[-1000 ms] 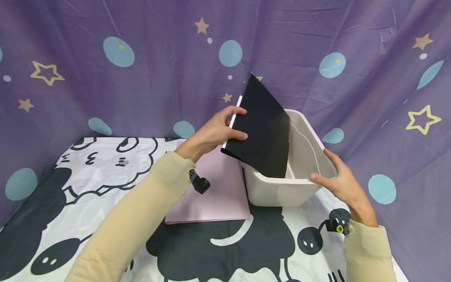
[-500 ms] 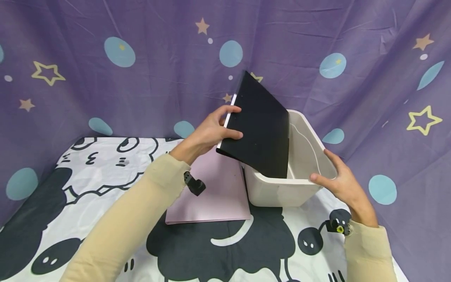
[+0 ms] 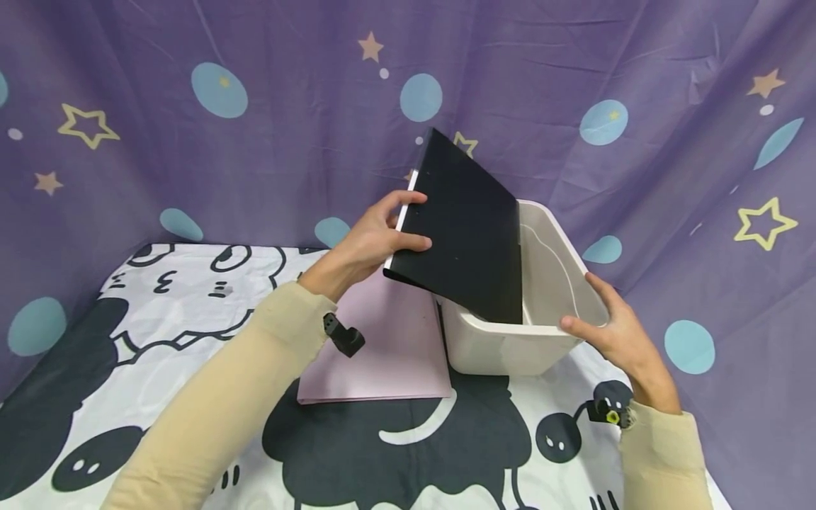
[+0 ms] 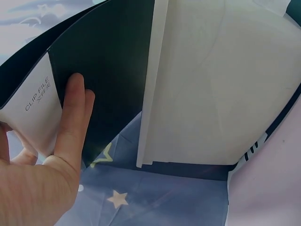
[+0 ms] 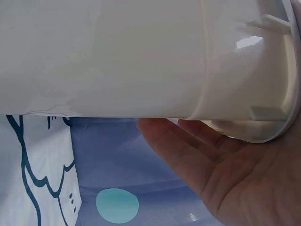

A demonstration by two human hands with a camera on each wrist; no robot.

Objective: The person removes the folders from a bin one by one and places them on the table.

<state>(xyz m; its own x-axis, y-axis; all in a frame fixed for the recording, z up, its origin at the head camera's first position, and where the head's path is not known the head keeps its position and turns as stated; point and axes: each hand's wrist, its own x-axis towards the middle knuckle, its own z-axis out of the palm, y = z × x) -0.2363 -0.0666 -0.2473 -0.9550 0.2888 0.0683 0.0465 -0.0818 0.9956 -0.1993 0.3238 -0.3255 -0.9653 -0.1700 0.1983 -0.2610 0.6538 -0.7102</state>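
My left hand (image 3: 370, 244) grips a black clip file folder (image 3: 468, 234) by its spine, thumb on one cover and fingers around the other side. In the left wrist view, the spine's white label (image 4: 37, 101) reads "CLIP FILE". The folder leans left over the rim of a white plastic bin (image 3: 510, 354), its lower end inside. At the bin's right front corner, my right hand (image 3: 615, 329) holds the rim, with the thumb at the front. The right wrist view has the fingers (image 5: 176, 148) against the bin's outer wall.
A pale pink folder (image 3: 382, 354) lies flat just left of the bin, partly under my left forearm. The surface wears a black-and-white cartoon cloth (image 3: 395, 460). Behind the bin hangs a purple curtain (image 3: 287, 142) with stars and blue spots.
My left hand has drawn the clip file's spine slightly to the left, so it tilts further over the bin's left side. The right hand has stayed on the rim.
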